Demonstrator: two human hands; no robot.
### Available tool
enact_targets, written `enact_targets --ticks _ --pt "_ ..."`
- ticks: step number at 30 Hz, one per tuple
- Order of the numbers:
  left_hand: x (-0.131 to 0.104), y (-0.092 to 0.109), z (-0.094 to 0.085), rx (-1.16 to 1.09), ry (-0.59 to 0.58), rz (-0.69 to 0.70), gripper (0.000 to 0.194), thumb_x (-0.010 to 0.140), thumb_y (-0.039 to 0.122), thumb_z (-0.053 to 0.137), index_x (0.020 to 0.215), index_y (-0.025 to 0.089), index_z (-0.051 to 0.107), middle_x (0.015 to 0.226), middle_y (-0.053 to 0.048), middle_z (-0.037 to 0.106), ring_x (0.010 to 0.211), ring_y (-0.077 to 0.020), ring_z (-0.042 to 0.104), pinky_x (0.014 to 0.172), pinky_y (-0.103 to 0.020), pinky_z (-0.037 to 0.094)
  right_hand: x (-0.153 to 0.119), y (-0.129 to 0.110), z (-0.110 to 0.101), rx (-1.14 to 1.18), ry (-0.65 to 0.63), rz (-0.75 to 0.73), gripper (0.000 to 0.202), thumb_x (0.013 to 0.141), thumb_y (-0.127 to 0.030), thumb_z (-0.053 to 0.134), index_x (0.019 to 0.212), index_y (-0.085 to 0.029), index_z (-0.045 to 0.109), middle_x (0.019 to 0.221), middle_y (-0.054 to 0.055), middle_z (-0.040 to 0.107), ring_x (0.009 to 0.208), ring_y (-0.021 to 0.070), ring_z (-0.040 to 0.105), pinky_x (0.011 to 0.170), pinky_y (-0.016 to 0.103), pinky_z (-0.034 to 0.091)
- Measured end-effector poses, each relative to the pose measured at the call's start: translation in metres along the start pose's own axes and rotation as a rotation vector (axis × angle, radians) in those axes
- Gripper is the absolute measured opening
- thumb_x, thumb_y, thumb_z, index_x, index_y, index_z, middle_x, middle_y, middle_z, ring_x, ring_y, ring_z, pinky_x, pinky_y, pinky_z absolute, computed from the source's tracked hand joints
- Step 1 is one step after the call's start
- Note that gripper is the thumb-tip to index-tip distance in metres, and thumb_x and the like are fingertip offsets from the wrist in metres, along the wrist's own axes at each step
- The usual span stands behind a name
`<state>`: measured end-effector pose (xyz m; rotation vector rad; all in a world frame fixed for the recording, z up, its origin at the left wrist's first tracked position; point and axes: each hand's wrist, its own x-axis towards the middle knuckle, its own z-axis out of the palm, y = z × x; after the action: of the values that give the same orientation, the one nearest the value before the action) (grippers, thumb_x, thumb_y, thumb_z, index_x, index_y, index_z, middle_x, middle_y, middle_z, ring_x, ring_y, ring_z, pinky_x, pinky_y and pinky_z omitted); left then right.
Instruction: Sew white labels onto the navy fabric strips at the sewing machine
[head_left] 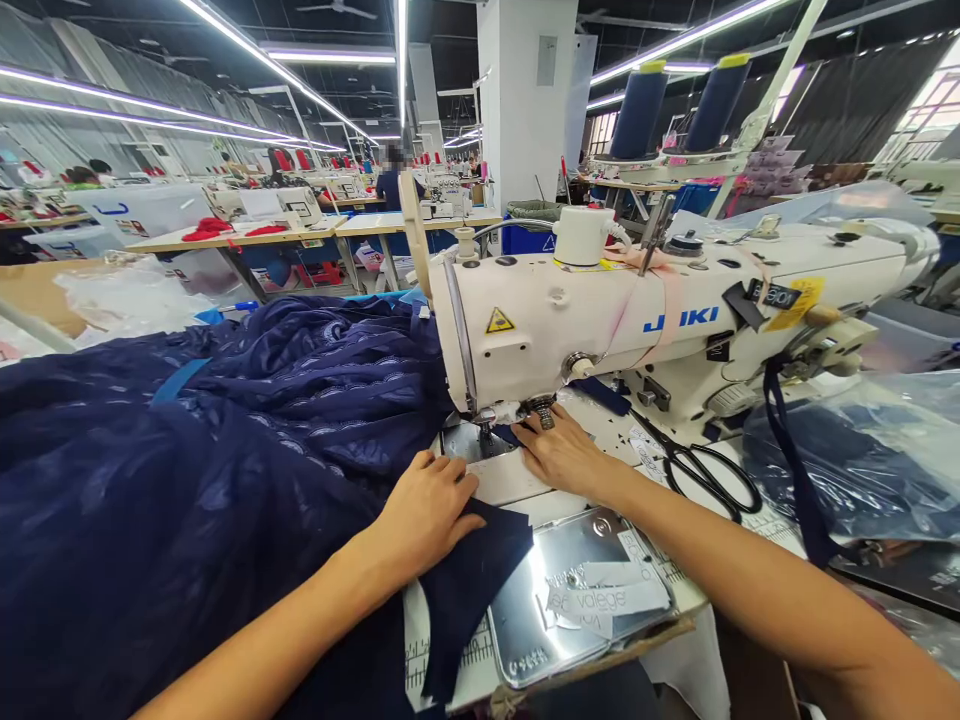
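Note:
A white sewing machine (pixel 525 310) stands before me, its presser foot (pixel 486 438) low over a metal needle plate. My left hand (pixel 431 505) rests on navy fabric (pixel 487 555) left of the plate, fingers curled down onto it. Close to the right side of the presser foot, my right hand (pixel 562 455) pinches a small navy edge; its fingertips are partly hidden by the machine head. A large heap of navy lace fabric (pixel 285 400) spreads to the left, with a blue strip (pixel 180 380) across it.
Black scissors (pixel 697 470) lie right of my right hand. White printed labels (pixel 600 598) rest on a shiny metal plate (pixel 525 640) at the front. Clear plastic bags (pixel 847 460) are at the right. Behind are thread cones (pixel 637 110), worktables and people.

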<state>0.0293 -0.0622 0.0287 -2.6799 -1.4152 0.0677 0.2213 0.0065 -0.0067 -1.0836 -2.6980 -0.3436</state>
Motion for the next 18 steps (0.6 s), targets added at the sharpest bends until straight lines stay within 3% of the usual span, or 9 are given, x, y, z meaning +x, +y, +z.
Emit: enact_targets --ticks 5,10,14,18 --pt "-0.003 0.004 -0.001 -0.195 -0.072 -0.009 0.015 0.077 0.03 0.056 0.072 0.018 0.05 0.078 -0.002 0.057 0.078 -0.0187 0.051 0.07 -0.032 0.033 0.003 0.002 -0.002 0.047 -0.038 0.028 0.03 0.081 -0.02 0.044 0.105 -0.01 0.06 0.09 0.013 0.06 0.09 0.0251 0.05 0.085 0.039 0.034" --pt "-0.001 0.007 -0.005 -0.252 -0.032 -0.019 0.011 0.078 0.019 0.05 0.069 0.019 0.044 0.073 0.0 0.055 0.074 -0.0169 0.052 0.071 -0.03 0.035 -0.002 0.014 -0.018 0.186 -0.073 0.023 0.023 0.078 -0.021 0.052 0.098 -0.013 0.061 0.093 0.01 0.06 0.089 0.0219 0.053 0.083 0.034 0.038" --pt "0.006 0.015 -0.013 -0.289 -0.014 -0.115 0.006 0.081 0.016 0.043 0.078 0.019 0.046 0.068 0.0 0.058 0.066 -0.0165 0.055 0.065 -0.028 0.039 -0.021 0.026 -0.033 0.239 0.032 0.109 0.01 0.077 -0.013 0.052 0.083 -0.013 0.06 0.083 0.007 0.06 0.078 0.0186 0.054 0.074 0.029 0.04" --pt "0.03 0.026 -0.012 -0.328 0.047 -0.2 0.02 0.083 0.013 0.038 0.097 0.018 0.052 0.085 -0.005 0.066 0.079 -0.0192 0.061 0.068 -0.028 0.041 -0.047 0.034 -0.043 0.265 0.09 0.123 0.01 0.077 -0.009 0.051 0.072 -0.015 0.057 0.071 0.003 0.058 0.068 0.0154 0.052 0.069 0.027 0.038"
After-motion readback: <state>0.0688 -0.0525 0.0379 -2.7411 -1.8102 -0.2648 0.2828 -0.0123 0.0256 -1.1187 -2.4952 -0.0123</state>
